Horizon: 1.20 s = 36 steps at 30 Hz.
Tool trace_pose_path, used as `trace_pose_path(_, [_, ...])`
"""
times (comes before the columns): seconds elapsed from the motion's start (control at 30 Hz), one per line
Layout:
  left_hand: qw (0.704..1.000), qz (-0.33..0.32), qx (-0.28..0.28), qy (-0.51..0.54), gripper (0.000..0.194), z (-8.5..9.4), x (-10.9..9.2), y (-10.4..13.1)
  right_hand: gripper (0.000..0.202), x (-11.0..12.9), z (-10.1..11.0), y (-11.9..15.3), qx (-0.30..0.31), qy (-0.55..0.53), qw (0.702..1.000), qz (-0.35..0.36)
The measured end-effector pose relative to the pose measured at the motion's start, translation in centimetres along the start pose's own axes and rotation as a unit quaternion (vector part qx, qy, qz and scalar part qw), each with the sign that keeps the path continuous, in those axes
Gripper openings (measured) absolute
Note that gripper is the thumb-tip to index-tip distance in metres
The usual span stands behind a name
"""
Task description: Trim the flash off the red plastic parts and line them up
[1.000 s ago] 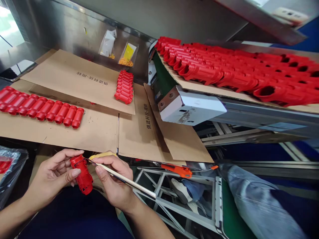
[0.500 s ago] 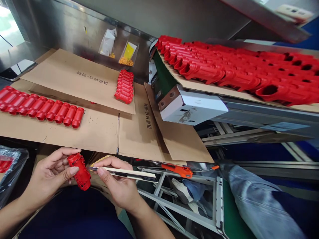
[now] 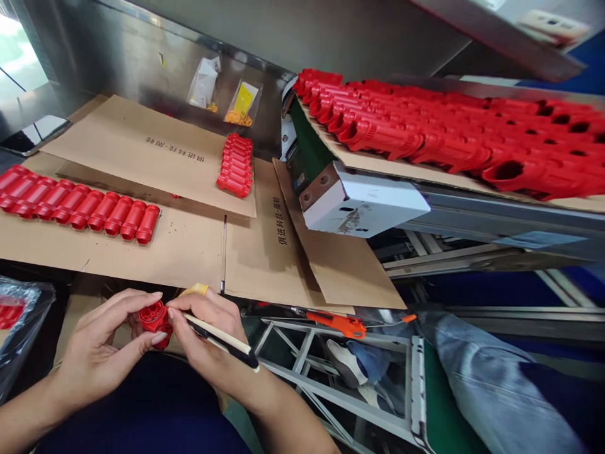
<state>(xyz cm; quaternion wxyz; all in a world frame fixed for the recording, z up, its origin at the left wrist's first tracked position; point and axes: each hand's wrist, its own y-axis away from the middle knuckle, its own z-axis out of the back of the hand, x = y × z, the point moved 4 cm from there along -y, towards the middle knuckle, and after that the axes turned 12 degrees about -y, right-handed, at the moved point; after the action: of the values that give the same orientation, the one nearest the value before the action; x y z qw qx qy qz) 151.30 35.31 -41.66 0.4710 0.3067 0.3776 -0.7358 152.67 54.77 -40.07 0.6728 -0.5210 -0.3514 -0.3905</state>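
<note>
One red part (image 3: pixel 152 316) occupies the left hand (image 3: pixel 97 343), one tool (image 3: pixel 223 339) the right (image 3: pixel 205 325).

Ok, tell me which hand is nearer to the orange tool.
Right. The right hand is on the orange tool's left side in view, holding a slim handle; the left hand, holding a red part, is farther off that same way.

Glare bleaches the upper-left corner, while red parts (image 3: pixel 543 170) look soft and stretched far right.

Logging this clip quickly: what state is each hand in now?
Left hand: closed, holding a red part.
Right hand: closed, holding a slim white-and-black tool.
</note>
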Motion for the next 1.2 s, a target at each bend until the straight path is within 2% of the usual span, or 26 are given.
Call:
trace_pose_path(0.1, [0.991,0.092,0.005,0.094,0.037,-0.3,0.2,0.4,0.012,0.2,-0.1,0.0,0.012,0.033,0.999,-0.002])
trace_pose_path(0.23, [0.93,0.283,0.001,0.236,0.041,-0.7,0.1,0.8,0.011,0.5,0.4,0.1,0.033,0.025,0.999,-0.008])
trace_pose_path(0.3, [0.909,0.32,0.002,0.266,0.046,-0.7,-0.1,0.6,0.01,0.6,0.8,0.2,0.046,0.011,0.999,-0.009])
trace_pose_path(0.63, [0.898,0.305,0.009,0.318,0.05,-0.9,0.6,-0.4,0.011,0.6,2.5,-0.6,0.119,-0.1,0.988,0.0])
trace_pose_path(0.67, [0.895,0.305,0.006,0.325,0.05,-0.9,0.6,-0.5,0.014,0.7,2.7,-0.7,0.143,-0.13,0.981,-0.001])
trace_pose_path(0.77, [0.885,0.316,0.0,0.341,0.05,-0.8,0.7,-0.6,0.03,0.7,2.8,-0.8,0.265,-0.232,0.936,-0.017])
trace_pose_path(0.8, [0.884,0.318,-0.001,0.342,0.05,-0.7,0.8,-0.6,0.033,0.4,3.0,-0.8,0.262,-0.225,0.938,-0.028])
trace_pose_path(0.83, [0.885,0.318,0.0,0.34,0.051,-0.7,0.9,-0.6,0.034,-0.1,3.1,-0.9,0.227,-0.19,0.954,-0.04])
trace_pose_path(0.9, [0.896,0.307,0.005,0.32,0.051,-0.8,0.9,-0.6,0.024,-1.1,3.6,-1.0,0.089,-0.074,0.991,-0.061])
trace_pose_path(0.93, [0.904,0.298,0.006,0.306,0.05,-0.9,0.8,-0.6,0.017,-1.3,3.6,-1.0,0.031,-0.031,0.997,-0.062])
trace_pose_path(0.97, [0.912,0.29,0.006,0.289,0.049,-0.9,0.7,-0.5,0.013,-1.4,3.3,-1.0,0.001,-0.015,0.998,-0.059])
trace_pose_path(1.13, [0.948,0.238,-0.019,0.212,0.04,-1.1,0.1,-0.1,0.011,-0.3,1.5,-1.7,0.032,-0.045,0.997,-0.046])
trace_pose_path(1.2, [0.97,0.181,-0.018,0.16,0.036,-0.9,0.1,-0.2,0.013,0.0,1.2,-1.9,0.056,-0.031,0.996,-0.063])
